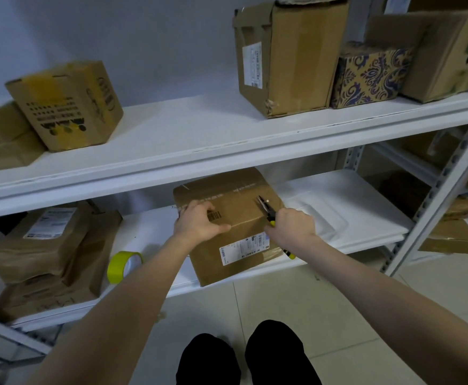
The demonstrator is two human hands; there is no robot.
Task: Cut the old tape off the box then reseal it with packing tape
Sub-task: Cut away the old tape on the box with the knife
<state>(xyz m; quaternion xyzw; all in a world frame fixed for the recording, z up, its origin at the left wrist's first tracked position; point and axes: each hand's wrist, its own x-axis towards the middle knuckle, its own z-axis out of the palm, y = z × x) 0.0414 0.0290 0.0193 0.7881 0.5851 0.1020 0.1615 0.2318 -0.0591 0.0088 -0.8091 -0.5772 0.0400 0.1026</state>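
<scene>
A brown cardboard box (235,207) with a white shipping label on its front lies on the lower shelf (346,190), its front face overhanging the shelf edge. My left hand (199,223) presses flat on the box's top near a barcode. My right hand (291,227) grips scissors (266,208) with yellow-and-black handles. Their dark blades point away from me onto the box's top right, close to the tape seam. A yellow-green roll of packing tape (123,266) stands on edge on the same shelf, left of the box.
Stacked brown parcels (44,254) sit at the lower shelf's left end. The upper shelf (199,140) carries several cardboard boxes, one with a blue pattern (368,76). A grey upright post (432,201) stands at right. My dark-clothed legs (244,357) are over the tiled floor.
</scene>
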